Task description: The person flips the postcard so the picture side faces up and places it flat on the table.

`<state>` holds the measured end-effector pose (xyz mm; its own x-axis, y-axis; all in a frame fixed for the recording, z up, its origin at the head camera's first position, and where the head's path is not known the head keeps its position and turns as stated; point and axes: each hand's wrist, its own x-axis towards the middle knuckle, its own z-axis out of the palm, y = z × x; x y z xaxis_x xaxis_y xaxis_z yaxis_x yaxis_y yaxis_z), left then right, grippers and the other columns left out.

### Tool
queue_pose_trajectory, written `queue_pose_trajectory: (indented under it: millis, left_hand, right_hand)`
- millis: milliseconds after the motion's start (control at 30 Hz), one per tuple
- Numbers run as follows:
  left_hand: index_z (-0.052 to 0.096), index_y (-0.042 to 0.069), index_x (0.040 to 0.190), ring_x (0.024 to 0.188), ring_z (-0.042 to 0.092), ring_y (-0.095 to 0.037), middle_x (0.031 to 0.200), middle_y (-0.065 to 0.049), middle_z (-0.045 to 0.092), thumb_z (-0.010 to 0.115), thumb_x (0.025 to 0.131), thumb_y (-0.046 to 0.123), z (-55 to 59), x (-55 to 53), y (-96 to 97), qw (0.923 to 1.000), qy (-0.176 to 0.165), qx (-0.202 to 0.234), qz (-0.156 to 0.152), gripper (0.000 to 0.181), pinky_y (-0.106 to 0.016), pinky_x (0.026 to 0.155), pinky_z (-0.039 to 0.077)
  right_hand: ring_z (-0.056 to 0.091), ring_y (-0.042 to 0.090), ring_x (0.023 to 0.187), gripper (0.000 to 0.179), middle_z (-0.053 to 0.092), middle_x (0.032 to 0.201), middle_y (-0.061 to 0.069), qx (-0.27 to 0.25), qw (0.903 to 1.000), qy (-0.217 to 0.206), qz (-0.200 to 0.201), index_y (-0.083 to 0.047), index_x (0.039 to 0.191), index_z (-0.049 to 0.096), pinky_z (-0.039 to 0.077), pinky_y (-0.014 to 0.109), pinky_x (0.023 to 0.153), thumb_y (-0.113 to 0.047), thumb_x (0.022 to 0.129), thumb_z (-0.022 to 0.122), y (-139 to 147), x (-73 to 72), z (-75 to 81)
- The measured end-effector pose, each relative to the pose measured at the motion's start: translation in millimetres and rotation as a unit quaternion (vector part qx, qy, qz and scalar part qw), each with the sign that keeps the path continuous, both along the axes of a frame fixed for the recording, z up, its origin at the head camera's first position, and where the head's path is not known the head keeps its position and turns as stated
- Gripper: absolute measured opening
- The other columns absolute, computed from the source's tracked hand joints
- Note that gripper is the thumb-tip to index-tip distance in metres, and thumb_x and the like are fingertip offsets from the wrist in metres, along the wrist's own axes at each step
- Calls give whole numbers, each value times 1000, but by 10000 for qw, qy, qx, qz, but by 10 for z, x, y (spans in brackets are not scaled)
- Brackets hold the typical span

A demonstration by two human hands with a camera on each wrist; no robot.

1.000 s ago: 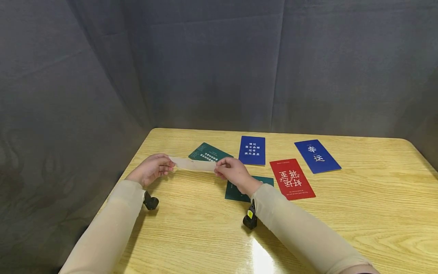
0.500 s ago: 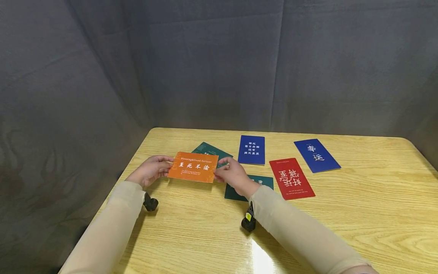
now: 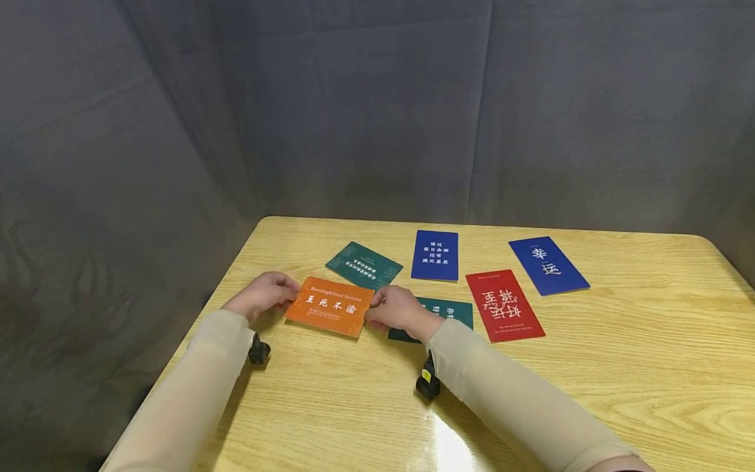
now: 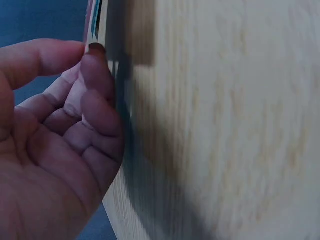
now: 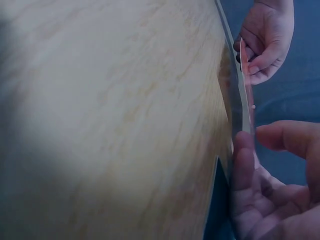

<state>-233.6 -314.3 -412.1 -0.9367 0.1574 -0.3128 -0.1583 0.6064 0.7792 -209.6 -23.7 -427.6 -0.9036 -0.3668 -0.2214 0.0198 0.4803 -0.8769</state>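
Both hands hold an orange card (image 3: 327, 328) with white writing by its short ends, low over the left part of the table in the head view. At the card's left end, my left hand (image 3: 265, 293) pinches the edge; the left wrist view has its thumb and forefinger meeting there. The right end sits between the thumb and fingers of my right hand (image 3: 401, 307). Just beyond the orange card lies a green card (image 3: 354, 261). Another green card (image 3: 457, 314) is partly hidden under the right hand and wrist.
A red card (image 3: 501, 288) lies to the right of the hands. Two blue cards, one upright (image 3: 434, 270) and one slanted (image 3: 566, 282), lie farther back. The wooden table (image 3: 637, 341) ends at a dark grey curtain (image 3: 366, 118).
The orange card first showed its pale back nearly edge-on; it has turned writing side up. Both hands have then lowered it toward the table and slightly nearer.
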Motion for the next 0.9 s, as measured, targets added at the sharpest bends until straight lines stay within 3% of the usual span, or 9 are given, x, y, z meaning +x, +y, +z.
queue_pose_trajectory:
  millis: [167,367,600,667,767,900]
  left_hand:
    - [65,-8,111,75,55,-18,89,-9,64,57,102,3,-14,-9,16,9993,-54,-288,-236,16,-31,66,47]
    - [68,-6,103,74,56,-18,88,-9,66,59,100,2,-34,-4,36,9986,-41,-409,-341,13,-30,65,47]
    - [66,-6,106,80,59,-20,92,-11,64,54,102,5,19,-7,-16,9982,30,-543,-253,16,-32,69,49]
    - [63,-6,110,85,59,-23,98,-13,63,52,104,8,53,-7,-44,9984,223,-506,-128,19,-35,73,48]
    - [57,-7,123,99,57,-31,112,-19,59,52,107,15,116,-27,-74,9954,786,-548,-16,28,-43,83,48]
    - [43,-8,144,122,50,-43,135,-28,50,56,107,27,190,-89,-102,9833,1601,-857,67,53,-57,100,44]
  right_hand:
    - [63,16,65,9,67,75,6,484,9983,184,277,-3,89,67,57,30,65,-8,96,67,8,29,55]
    - [62,15,66,13,67,74,5,691,9962,165,511,-3,89,69,56,29,67,-11,98,64,73,52,80]
    - [62,18,67,16,69,79,7,748,9951,348,549,-1,108,67,51,29,61,-13,99,62,421,26,203]
    - [64,19,71,23,69,84,8,923,9935,488,452,1,116,66,52,30,64,-14,99,63,585,10,258]
    - [66,23,81,32,70,96,12,1342,9875,788,245,3,125,63,57,34,75,-16,100,63,905,-29,326]
    - [67,33,95,38,69,111,22,1952,9720,1305,6,6,130,59,58,45,85,-18,101,60,1440,-95,412]
